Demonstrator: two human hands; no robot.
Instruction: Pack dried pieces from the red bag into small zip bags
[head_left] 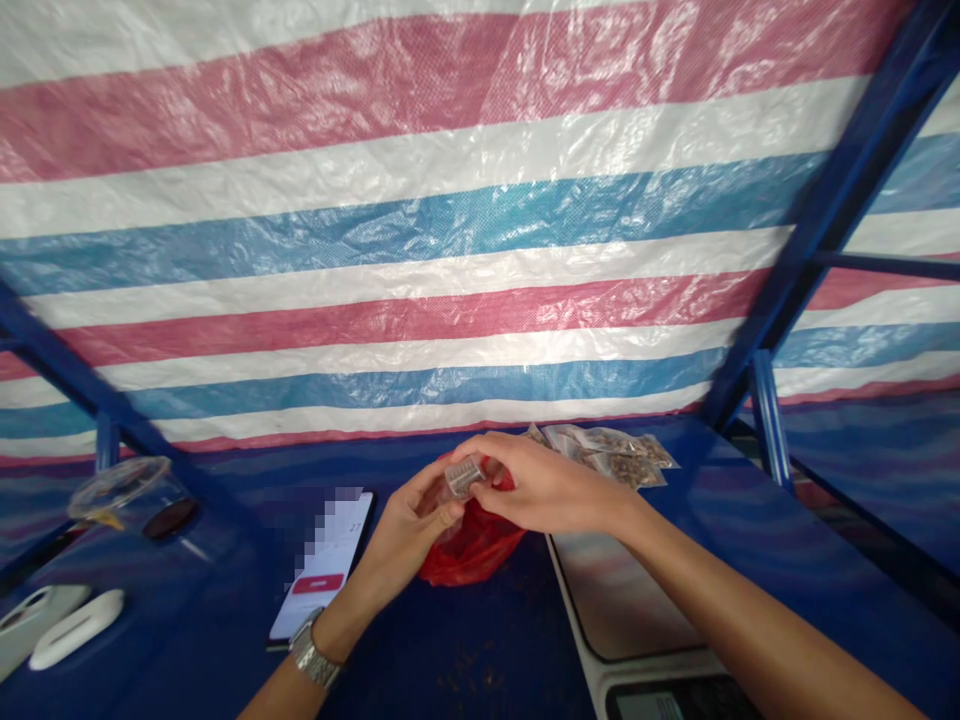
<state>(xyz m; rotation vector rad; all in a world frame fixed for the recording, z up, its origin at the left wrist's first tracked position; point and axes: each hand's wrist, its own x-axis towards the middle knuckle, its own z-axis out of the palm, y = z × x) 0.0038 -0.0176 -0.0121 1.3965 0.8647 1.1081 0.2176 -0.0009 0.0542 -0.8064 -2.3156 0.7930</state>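
Note:
Both of my hands meet above a red plastic bag [480, 550] on the blue table. Between my fingertips is a small greyish, see-through ridged piece [463, 476]; its exact kind cannot be made out. My right hand [521, 480] comes from the right and pinches it with thumb and fingers. My left hand [416, 520], with a metal watch [313, 650] on the wrist, curls its fingers and thumb round its other side. Under the hands, the red bag is crumpled and its contents are hidden.
Clear packets of brown bits [626, 460] lie behind a flat scale [626, 590], right of the bag. To the left are a lit phone [322, 570], a clear cup with dark liquid [142, 500], a white case [79, 628] and a grey device [37, 620]. Striped sheeting [420, 230] rises behind.

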